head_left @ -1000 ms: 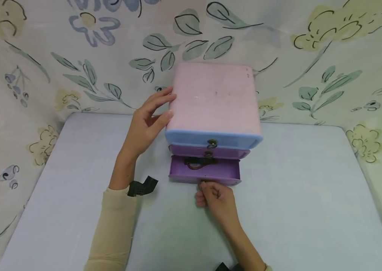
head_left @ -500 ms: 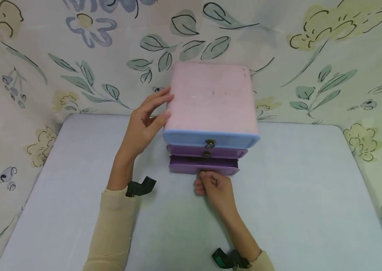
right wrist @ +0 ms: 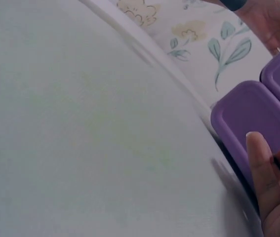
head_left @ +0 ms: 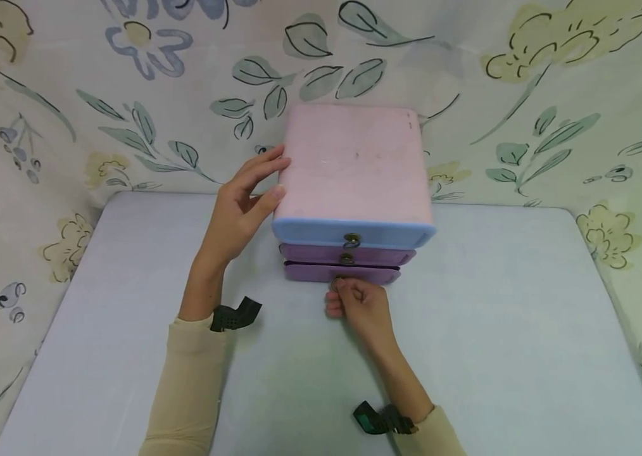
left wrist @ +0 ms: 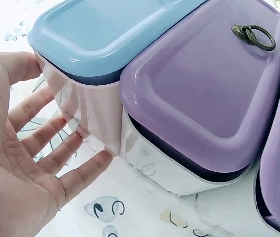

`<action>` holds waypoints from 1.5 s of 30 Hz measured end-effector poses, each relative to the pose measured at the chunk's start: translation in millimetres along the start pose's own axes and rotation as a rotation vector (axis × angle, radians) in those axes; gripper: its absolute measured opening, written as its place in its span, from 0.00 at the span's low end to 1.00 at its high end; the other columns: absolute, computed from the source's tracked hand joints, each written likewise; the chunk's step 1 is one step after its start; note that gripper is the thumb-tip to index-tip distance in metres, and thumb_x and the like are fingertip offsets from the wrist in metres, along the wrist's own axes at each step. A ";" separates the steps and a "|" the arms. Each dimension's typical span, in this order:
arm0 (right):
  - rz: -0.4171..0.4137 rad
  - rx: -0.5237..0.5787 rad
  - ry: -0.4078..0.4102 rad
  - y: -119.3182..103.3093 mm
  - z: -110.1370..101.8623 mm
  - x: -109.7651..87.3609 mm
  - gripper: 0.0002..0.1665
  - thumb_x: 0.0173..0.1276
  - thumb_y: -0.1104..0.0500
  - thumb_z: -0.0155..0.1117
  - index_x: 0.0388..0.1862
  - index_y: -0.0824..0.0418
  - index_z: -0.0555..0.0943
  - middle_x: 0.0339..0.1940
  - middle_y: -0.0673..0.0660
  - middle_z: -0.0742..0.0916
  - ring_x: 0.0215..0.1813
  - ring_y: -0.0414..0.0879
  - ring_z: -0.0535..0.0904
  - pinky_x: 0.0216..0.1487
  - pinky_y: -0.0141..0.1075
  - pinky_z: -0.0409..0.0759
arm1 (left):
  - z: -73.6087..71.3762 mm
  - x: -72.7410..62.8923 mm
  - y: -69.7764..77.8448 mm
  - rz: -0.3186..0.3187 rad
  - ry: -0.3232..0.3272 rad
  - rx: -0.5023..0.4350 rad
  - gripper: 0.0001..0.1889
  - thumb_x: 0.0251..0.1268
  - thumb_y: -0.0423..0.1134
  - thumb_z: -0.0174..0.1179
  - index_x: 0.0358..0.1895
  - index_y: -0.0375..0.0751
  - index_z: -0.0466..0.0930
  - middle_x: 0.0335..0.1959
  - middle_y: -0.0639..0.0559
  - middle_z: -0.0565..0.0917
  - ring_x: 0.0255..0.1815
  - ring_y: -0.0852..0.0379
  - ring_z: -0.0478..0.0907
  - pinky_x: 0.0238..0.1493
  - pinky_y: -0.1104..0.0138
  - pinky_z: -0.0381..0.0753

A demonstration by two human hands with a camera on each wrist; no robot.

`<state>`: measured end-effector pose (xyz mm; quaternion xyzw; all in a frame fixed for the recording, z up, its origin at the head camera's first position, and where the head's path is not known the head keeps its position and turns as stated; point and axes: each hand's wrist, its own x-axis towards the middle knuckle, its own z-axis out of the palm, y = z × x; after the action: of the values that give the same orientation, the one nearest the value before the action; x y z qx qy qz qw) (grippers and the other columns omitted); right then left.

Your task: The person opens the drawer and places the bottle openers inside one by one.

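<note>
A small drawer cabinet (head_left: 355, 164) with a pink top stands on the table, its blue top drawer (head_left: 309, 233) above two purple ones. My left hand (head_left: 235, 212) rests against the cabinet's left side, fingers spread, as the left wrist view also shows. At the bottom purple drawer (head_left: 304, 272), my right hand (head_left: 363, 310) pinches the ring pull (head_left: 335, 284) between thumb and finger. That drawer is nearly closed, with a thin dark gap along its top edge. In the left wrist view the middle drawer (left wrist: 194, 84) carries a bronze ring pull (left wrist: 260, 38).
The pale table (head_left: 503, 329) extends on both sides of the cabinet and toward the front. A floral cloth (head_left: 184, 114) hangs behind it. Black straps (head_left: 235, 315) sit on both wrists.
The bottom drawer has slid inward with my right hand on its ring, from well open to nearly closed. The dark item inside is now hidden. My left hand stays against the cabinet.
</note>
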<state>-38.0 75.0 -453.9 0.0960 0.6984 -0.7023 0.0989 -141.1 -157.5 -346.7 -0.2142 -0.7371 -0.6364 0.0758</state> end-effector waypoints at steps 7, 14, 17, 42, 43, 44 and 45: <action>0.007 -0.004 -0.003 -1.9 2.0 3.5 0.14 0.80 0.65 0.58 0.49 0.73 0.88 0.37 0.70 0.93 0.30 0.42 0.91 0.37 0.37 0.92 | -1.7 -2.3 2.0 -0.003 0.008 0.002 0.24 0.76 0.34 0.59 0.72 0.38 0.78 0.81 0.50 0.70 0.83 0.53 0.66 0.67 0.70 0.83; 0.011 0.011 -0.011 -1.2 3.8 4.1 0.14 0.80 0.66 0.58 0.49 0.75 0.87 0.37 0.70 0.93 0.29 0.41 0.90 0.36 0.36 0.92 | -3.3 -6.4 2.8 -0.005 0.013 -0.011 0.24 0.76 0.33 0.59 0.72 0.37 0.78 0.81 0.50 0.71 0.83 0.53 0.66 0.68 0.71 0.82; 0.000 0.011 -0.012 -1.3 4.2 4.1 0.14 0.80 0.66 0.58 0.49 0.75 0.87 0.36 0.70 0.93 0.28 0.40 0.90 0.36 0.36 0.92 | -3.5 -7.9 3.9 -0.004 0.016 -0.015 0.24 0.75 0.32 0.59 0.72 0.37 0.78 0.81 0.52 0.71 0.83 0.54 0.66 0.67 0.71 0.82; -0.108 -0.441 -0.092 -23.1 -23.2 -14.6 0.14 0.78 0.51 0.64 0.51 0.58 0.90 0.34 0.54 0.95 0.33 0.42 0.91 0.40 0.32 0.87 | -1.1 -11.5 -2.3 -0.005 0.027 -0.019 0.24 0.77 0.33 0.59 0.73 0.39 0.77 0.82 0.53 0.70 0.83 0.54 0.67 0.68 0.72 0.82; -0.113 -0.499 -0.108 -26.3 -26.9 -19.4 0.15 0.78 0.51 0.65 0.54 0.57 0.89 0.35 0.53 0.95 0.34 0.41 0.91 0.41 0.33 0.86 | -0.1 -13.2 -2.4 -0.004 0.028 -0.011 0.24 0.77 0.34 0.59 0.74 0.39 0.77 0.82 0.53 0.71 0.82 0.54 0.68 0.67 0.71 0.82; -0.112 -0.559 -0.123 -29.2 -30.8 -24.1 0.16 0.78 0.49 0.65 0.56 0.56 0.88 0.35 0.51 0.95 0.35 0.39 0.90 0.42 0.33 0.84 | 0.4 -15.5 -2.3 -0.004 0.029 0.006 0.24 0.78 0.35 0.58 0.74 0.40 0.76 0.81 0.53 0.71 0.82 0.54 0.69 0.67 0.71 0.82; -0.105 -0.599 -0.141 -31.9 -34.8 -28.7 0.18 0.77 0.49 0.66 0.60 0.55 0.87 0.37 0.50 0.95 0.37 0.38 0.90 0.44 0.34 0.85 | 0.4 -18.0 -2.0 -0.002 0.030 0.024 0.24 0.79 0.36 0.58 0.75 0.41 0.75 0.81 0.53 0.72 0.81 0.54 0.70 0.67 0.71 0.82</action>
<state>-19.2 110.1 -415.6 -0.0228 0.8698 -0.4742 0.1345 -125.7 -161.3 -355.5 -0.2029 -0.7439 -0.6306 0.0886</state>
